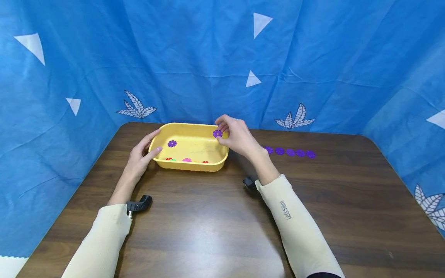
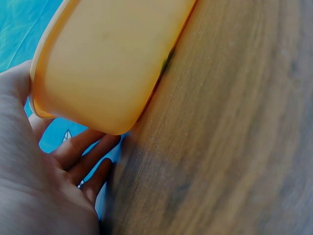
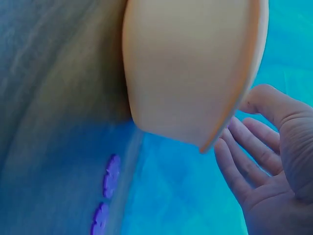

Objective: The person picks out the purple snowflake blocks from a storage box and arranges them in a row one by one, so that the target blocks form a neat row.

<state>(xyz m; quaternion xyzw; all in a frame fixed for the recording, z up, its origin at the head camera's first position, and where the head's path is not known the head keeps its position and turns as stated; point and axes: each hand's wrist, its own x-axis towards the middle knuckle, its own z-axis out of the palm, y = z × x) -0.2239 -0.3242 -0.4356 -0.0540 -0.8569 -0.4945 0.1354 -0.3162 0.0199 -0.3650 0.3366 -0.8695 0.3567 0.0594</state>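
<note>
A yellow plastic basin stands toward the back of the table. My left hand holds its left end, thumb over the rim and the other fingers around the outside; the left wrist view shows them along the basin's wall. At the right rim, my right hand pinches a purple flower-shaped disc between thumb and fingers. Inside the basin lies another purple flower disc. Pink and red discs, among others, show near the front wall, which partly hides them.
Several purple flower discs lie in a row on the brown wooden table, right of the basin. A blue patterned cloth hangs right behind the table's back edge and along its sides.
</note>
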